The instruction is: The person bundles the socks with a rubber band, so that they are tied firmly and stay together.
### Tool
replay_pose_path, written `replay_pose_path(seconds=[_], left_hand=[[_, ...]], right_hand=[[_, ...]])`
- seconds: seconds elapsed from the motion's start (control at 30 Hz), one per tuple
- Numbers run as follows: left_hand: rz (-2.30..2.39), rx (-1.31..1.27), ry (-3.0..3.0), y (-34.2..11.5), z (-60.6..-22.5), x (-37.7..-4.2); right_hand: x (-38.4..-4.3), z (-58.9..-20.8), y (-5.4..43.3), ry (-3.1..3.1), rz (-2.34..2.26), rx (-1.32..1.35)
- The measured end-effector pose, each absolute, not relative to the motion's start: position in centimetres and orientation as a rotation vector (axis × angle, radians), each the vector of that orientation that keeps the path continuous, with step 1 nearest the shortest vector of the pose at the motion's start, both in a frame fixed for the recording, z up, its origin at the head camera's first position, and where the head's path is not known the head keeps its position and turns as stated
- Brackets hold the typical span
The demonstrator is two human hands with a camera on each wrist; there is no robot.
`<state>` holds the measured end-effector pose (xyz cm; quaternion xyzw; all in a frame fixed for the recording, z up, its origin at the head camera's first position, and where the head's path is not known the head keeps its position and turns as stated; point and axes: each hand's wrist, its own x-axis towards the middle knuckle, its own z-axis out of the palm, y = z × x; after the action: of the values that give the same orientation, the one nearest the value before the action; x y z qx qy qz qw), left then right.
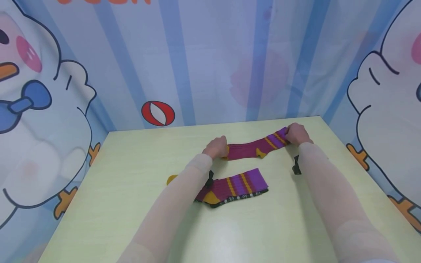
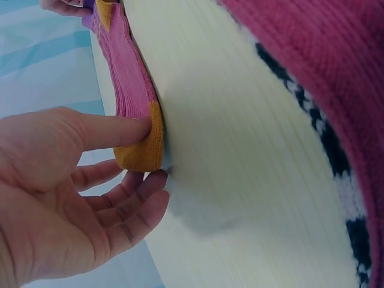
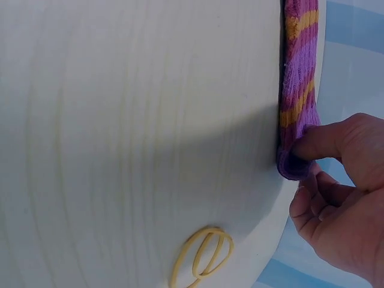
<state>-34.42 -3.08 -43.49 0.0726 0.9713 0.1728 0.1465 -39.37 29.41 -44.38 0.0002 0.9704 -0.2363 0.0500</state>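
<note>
Across the pale table point(image 1: 98, 204), on outstretched arms point(image 1: 175, 204), left fingers point(image 2: 99, 174) pinch a sock's point(image 1: 245, 151) toe point(image 2: 145, 150) (right fingers point(image 3: 303, 216), its cuff point(image 3: 293, 167)).

Left hand point(image 2: 66, 204) pinches pink sock point(image 2: 129, 72) at toe point(image 2: 141, 155); far end point(image 2: 89, 20) seemingly purple.

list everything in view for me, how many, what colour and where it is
held sock: 1, maroon and purple with yellow, far side of table, between the hands
near sock: 1, same colours, on table, partly behind left sleeve
patterned knit layer: 1, black and white, under near sock
thin loop: 1, yellow, on table, right wrist view
table: 1, pale yellow-green
backdrop: 1, blue striped, behind table
printed birds: 2, mostly white, left and right of table
printed ball: 1, red and white, on backdrop
left hand: 1, bare, pinching yellow toe
right hand: 1, bare, pinching purple cuff
sleeves: 2, whitish, on forearms
</note>
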Motion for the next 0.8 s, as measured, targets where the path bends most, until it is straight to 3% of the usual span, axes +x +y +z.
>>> replay_pose_path(seconds=[0.8], left_hand=[[0.512, 0.303, 2.772, -3.06, -43.37, -34.89]], right_hand=[[-39.68, -44.56, 28.88, 2.986, -0.665, -0.004]])
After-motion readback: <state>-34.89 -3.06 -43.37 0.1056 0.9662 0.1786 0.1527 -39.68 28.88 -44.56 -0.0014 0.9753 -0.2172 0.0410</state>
